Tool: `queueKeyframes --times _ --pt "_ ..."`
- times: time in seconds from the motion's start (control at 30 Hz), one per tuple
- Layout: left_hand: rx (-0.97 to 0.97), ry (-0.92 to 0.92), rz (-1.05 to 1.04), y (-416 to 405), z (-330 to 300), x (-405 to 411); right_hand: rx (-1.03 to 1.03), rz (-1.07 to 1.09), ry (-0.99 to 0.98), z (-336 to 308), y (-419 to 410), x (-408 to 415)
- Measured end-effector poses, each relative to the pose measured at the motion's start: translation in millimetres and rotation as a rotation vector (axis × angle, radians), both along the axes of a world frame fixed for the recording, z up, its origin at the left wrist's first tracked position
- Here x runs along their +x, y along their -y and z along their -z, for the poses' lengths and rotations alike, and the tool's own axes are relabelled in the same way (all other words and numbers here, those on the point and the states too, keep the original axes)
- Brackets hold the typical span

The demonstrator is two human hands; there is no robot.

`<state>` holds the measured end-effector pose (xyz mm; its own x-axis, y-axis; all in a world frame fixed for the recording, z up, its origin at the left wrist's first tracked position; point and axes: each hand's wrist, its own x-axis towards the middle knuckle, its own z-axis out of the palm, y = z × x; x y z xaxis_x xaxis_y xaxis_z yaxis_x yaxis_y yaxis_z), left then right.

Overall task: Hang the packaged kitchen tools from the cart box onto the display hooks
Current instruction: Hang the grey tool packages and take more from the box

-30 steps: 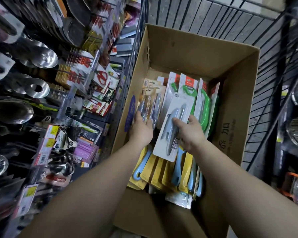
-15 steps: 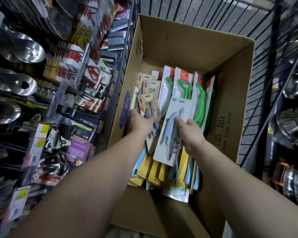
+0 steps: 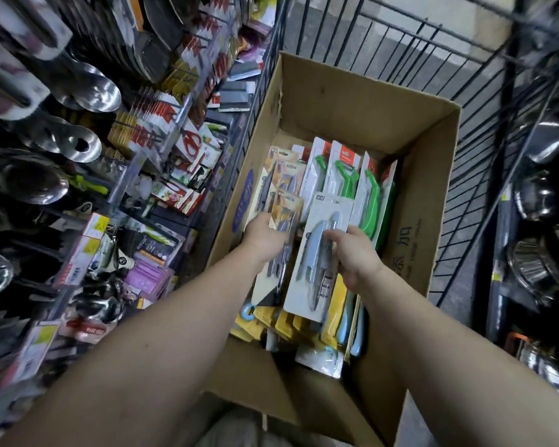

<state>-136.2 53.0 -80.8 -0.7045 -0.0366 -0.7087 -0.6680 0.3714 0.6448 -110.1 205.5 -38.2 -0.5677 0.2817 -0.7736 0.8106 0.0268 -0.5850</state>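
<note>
Both hands are down in the cardboard box (image 3: pixel 362 101) inside the wire cart (image 3: pixel 484 130). Right hand (image 3: pixel 357 258) pinches a white carded pack with a grey-blue tool (image 3: pixel 318 256), thumb across the front, other fingers tucked behind the card and not visible; pack is tilted and lifted above the stack. Left hand (image 3: pixel 265 235) grips a tan carded pack (image 3: pixel 283 221) by its left edge, fingers curled under it and hidden, only knuckles and thumb side show; lower part of this pack is motion-blurred, tool type hard to read. Beyond the fingertips stand green peeler packs (image 3: pixel 346 175), tops visible, bottoms covered by the held cards. Under the wrists lie yellow-backed packs (image 3: pixel 284 321), mostly buried. Left of the left hand, the display hooks (image 3: pixel 162 124) carry red scissors packs (image 3: pixel 192 145) and steel ladles (image 3: pixel 94 91), blurred, labels unreadable. Shiny steel pots (image 3: pixel 536 266) on the right are dark and cut off by the frame edge
</note>
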Motion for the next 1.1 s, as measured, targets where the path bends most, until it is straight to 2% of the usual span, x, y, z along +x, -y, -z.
queueKeyframes --times 0.1,0.33,0.63,0.87,1.1 --pt "0.094 -0.003 -0.01 3.8 -23.3 10.4 -0.04 -0.008 -0.01 -17.6 4.0 7.6" --pt "0.321 -0.147 -0.258 10.5 -81.5 73.9 -0.19 -0.208 -0.175 -79.7 17.0 49.7" --pt "0.227 -0.367 -0.52 42.5 -177.3 181.9 -0.294 -0.55 -0.355 -150.3 48.4 107.4" --pt "0.212 -0.491 -0.761 114.4 -221.0 262.0 -0.363 -0.829 -0.486 -208.8 130.2 142.3" --pt "0.159 -0.624 -0.984 192.0 -251.5 355.0 -0.508 -1.016 -0.6 -245.6 232.4 191.9"
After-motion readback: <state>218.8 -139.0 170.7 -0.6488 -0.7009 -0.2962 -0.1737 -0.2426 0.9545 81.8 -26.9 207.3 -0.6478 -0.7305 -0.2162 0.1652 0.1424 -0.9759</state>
